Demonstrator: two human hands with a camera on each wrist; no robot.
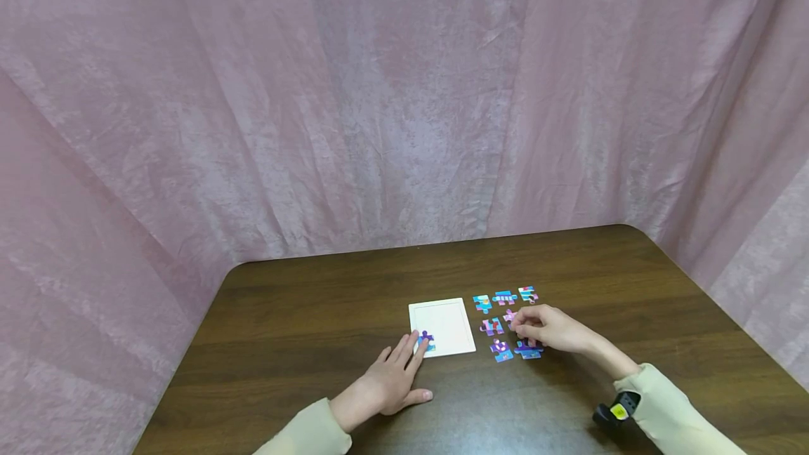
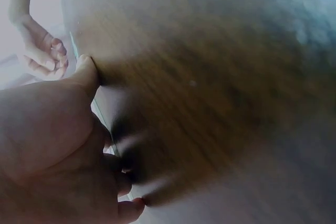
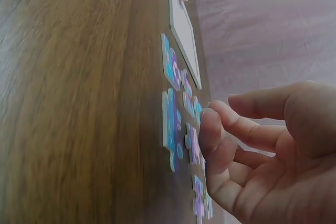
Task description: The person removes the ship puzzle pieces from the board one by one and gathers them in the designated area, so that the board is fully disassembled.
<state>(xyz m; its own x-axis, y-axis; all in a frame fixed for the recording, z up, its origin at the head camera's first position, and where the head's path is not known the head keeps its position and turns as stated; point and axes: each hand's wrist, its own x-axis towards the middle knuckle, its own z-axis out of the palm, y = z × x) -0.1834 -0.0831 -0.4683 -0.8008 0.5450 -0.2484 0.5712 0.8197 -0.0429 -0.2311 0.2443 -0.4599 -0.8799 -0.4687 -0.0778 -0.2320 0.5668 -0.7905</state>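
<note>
A white square puzzle tray point(image 1: 445, 325) lies flat on the table, with one purple and blue jigsaw piece point(image 1: 430, 345) in its near left corner. My left hand point(image 1: 395, 374) rests at that corner, its extended fingers over the tray's edge and touching the piece. To the right of the tray, my right hand point(image 1: 553, 328) hovers over loose jigsaw pieces, fingers loosely bent. Nothing shows between its thumb and fingertips in the right wrist view. A pink jigsaw piece point(image 1: 508, 315) lies partly hidden under these fingers. A blue and purple jigsaw piece point(image 3: 171, 124) lies just below the hand.
Several more loose pieces lie in rough rows beside the tray, among them a red and purple piece point(image 1: 491, 326) and a striped piece point(image 1: 527, 293). The brown wooden table point(image 1: 316, 314) ends at a pink curtain point(image 1: 392, 125) behind it.
</note>
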